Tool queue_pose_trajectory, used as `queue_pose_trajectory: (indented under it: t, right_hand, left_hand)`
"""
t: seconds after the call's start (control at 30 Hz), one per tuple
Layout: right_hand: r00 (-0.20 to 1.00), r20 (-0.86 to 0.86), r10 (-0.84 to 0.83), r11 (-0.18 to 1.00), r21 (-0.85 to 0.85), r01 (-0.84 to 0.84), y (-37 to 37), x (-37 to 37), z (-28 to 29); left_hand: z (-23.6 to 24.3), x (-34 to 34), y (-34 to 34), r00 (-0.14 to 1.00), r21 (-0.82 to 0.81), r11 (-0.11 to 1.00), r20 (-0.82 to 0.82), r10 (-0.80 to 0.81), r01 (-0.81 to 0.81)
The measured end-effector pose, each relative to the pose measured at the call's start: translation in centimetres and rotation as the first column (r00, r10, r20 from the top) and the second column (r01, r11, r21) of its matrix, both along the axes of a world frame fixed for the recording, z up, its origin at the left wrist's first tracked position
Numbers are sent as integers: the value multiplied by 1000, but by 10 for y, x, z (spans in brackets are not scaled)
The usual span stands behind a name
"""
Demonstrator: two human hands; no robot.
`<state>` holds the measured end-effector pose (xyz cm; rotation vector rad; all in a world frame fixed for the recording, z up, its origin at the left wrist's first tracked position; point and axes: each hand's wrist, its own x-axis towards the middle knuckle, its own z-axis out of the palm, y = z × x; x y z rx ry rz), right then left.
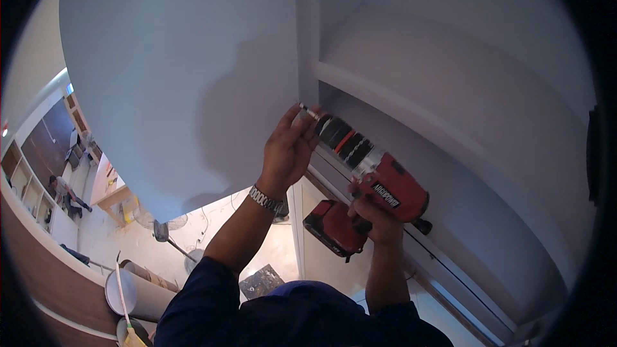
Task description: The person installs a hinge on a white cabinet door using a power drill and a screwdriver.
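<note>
A red and black cordless drill (389,186) is in my right hand (380,220), whose fingers wrap round its grip. Its battery (335,228) hangs below the grip, and the chuck points up and to the left. Out of the chuck comes a thin metal bit (310,112). My left hand (286,159) has its fingers closed about this bit near the tip; whether a screw sits there is too small to tell. Beside the tip stands a large pale door panel (173,71), meeting the upright edge of a cabinet (308,32).
A thick shelf edge (398,99) curves across the cabinet on the right. Below are a standing fan (168,226), a dark stained square board (261,281) and a large cylindrical container (144,292). Farther left, a person (65,194) bends near a wooden workbench (110,186).
</note>
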<state>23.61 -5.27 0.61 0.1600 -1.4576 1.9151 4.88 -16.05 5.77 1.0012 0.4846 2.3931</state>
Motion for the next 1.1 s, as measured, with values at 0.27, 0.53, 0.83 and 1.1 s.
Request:
queue_pose_trajectory:
  t: [0.27, 0.53, 0.83, 1.1]
  right_hand:
    - [975, -187, -116, 992, 26, 123, -1, 10, 124]
    - [957, -279, -73, 991, 87, 101, 39, -13, 235]
    - [976, -217, 31, 986, 167, 6, 77, -59, 319]
    - [985, -168, 49, 980, 199, -15, 90, -97, 344]
  left_hand:
    - [71, -27, 66, -34, 208, 507, -943, 330, -836]
    - [66, -83, 138, 232, -12, 909, -968, 93, -416]
    - [85, -14, 107, -157, 214, 488, -975, 155, -847]
    - [68, -44, 127, -192, 317, 472, -937, 293, -823]
